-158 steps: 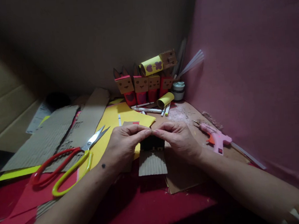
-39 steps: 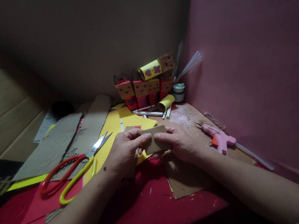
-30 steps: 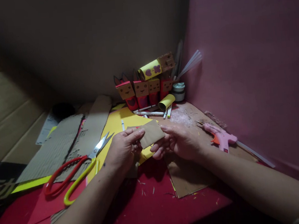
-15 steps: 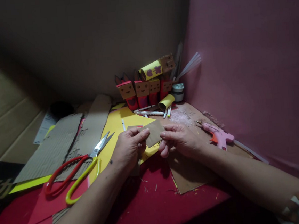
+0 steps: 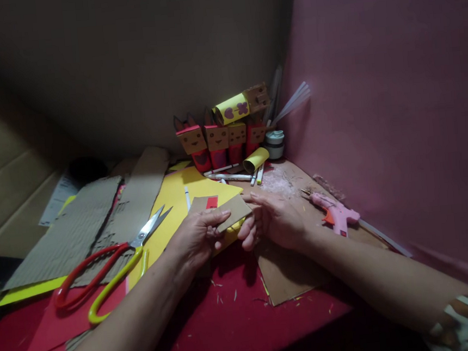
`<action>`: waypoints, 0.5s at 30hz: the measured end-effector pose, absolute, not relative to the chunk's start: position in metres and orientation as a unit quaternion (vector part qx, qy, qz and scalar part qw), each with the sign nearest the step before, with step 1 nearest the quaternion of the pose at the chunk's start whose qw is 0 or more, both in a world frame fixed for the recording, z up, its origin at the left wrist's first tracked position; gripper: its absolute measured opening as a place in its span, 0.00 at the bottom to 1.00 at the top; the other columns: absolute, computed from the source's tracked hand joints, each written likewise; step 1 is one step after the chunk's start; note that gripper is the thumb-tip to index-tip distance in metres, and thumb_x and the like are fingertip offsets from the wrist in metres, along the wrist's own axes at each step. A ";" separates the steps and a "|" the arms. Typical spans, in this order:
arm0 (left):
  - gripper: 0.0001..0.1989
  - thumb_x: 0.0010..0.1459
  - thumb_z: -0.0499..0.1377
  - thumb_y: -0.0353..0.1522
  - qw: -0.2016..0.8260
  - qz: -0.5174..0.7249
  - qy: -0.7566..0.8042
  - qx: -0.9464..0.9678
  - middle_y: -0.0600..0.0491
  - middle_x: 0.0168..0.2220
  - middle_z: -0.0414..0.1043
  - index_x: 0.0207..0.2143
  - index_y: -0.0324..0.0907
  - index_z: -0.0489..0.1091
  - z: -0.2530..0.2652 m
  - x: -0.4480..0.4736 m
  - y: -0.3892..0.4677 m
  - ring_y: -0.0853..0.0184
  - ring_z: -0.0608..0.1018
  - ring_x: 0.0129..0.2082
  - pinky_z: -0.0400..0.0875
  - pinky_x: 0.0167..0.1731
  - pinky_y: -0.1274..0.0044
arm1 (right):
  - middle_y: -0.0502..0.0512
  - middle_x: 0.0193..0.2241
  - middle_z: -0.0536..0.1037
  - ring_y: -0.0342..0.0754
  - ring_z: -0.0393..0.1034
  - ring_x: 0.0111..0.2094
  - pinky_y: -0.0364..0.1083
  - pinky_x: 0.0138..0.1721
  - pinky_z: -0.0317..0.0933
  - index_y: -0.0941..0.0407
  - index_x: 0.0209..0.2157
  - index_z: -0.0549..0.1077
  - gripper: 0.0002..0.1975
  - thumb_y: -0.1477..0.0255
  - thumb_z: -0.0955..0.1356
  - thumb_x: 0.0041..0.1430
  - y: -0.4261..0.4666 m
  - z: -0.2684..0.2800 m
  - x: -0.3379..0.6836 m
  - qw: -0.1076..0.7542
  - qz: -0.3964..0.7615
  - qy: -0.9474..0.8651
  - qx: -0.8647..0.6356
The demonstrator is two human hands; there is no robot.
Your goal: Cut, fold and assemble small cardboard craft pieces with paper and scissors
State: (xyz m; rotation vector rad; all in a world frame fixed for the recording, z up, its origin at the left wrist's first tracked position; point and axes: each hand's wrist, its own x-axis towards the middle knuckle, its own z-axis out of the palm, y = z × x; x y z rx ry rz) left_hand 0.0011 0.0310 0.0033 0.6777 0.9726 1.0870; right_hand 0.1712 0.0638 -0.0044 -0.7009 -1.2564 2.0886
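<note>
A small brown cardboard piece (image 5: 234,210) is pinched between the thumb and fingers of my left hand (image 5: 192,236). At its right edge, my right hand (image 5: 281,220) has curled fingers against the piece, some of them partly behind it. Another piece of cardboard with a red patch (image 5: 199,203) shows just behind my left hand. Under my right hand lies a larger brown cardboard sheet (image 5: 287,277) on the red table surface (image 5: 231,328). Yellow paper (image 5: 194,184) spreads beneath and beyond both hands.
Scissors (image 5: 143,232) with red and yellow handles lie left, near corrugated cardboard (image 5: 65,234). A pink glue gun (image 5: 338,213) rests right. Several cardboard-headed figures (image 5: 216,139), a yellow tube (image 5: 256,160), markers (image 5: 230,176) and a pale jar (image 5: 275,144) stand or lie at the back.
My right thumb has come off the face of the cardboard piece, and the fingers have shifted to its edge. The piece has turned slightly in my left hand. The whole view has moved a little.
</note>
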 end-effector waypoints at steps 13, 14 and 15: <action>0.07 0.53 0.57 0.24 0.774 0.435 0.385 0.251 0.50 0.22 0.70 0.34 0.34 0.75 -0.005 -0.005 0.035 0.68 0.76 0.23 0.77 0.38 0.72 | 0.57 0.23 0.80 0.52 0.76 0.24 0.49 0.30 0.68 0.59 0.51 0.66 0.24 0.63 0.67 0.55 0.061 0.001 0.171 0.331 0.803 -0.451 -0.205; 0.07 0.54 0.57 0.24 0.777 0.432 0.384 0.248 0.51 0.20 0.68 0.34 0.34 0.75 -0.005 -0.005 0.035 0.70 0.74 0.20 0.77 0.37 0.73 | 0.57 0.23 0.80 0.51 0.76 0.23 0.48 0.30 0.68 0.59 0.50 0.67 0.23 0.64 0.68 0.54 0.061 0.001 0.170 0.332 0.804 -0.451 -0.201; 0.08 0.55 0.56 0.23 0.770 0.440 0.382 0.259 0.51 0.20 0.68 0.33 0.33 0.75 -0.005 -0.004 0.035 0.72 0.72 0.17 0.78 0.36 0.74 | 0.56 0.22 0.79 0.51 0.76 0.23 0.48 0.30 0.68 0.59 0.48 0.67 0.21 0.64 0.68 0.54 0.061 0.001 0.170 0.332 0.805 -0.449 -0.200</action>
